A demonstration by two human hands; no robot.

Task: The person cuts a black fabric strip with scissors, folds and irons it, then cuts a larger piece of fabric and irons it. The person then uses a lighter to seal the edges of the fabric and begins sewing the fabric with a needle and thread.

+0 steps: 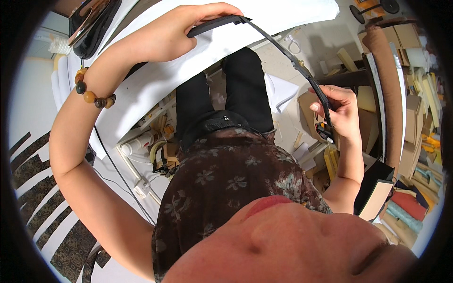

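A long, narrow black strap (271, 40) stretches between my two hands, bending sharply near the fingertips of my left hand. My left hand (177, 33) is closed on the wider end of it, over the white table, with a bead bracelet on that wrist. Lower and to the right, off the table's edge, my right hand (343, 107) pinches the other end between thumb and fingers. A small dark fitting with a shiny tip (324, 131) hangs at that end, too small to name. Midway along the strap is a little brass-coloured spot.
The white table (302, 10) curves across the top. Patterned dark fabric strips (71, 245) lie at the left. A brown roll (386, 94), cardboard boxes (413, 118) and scraps crowd the right. A dark bag (94, 33) sits upper left; a cable (118, 165) runs down the left.
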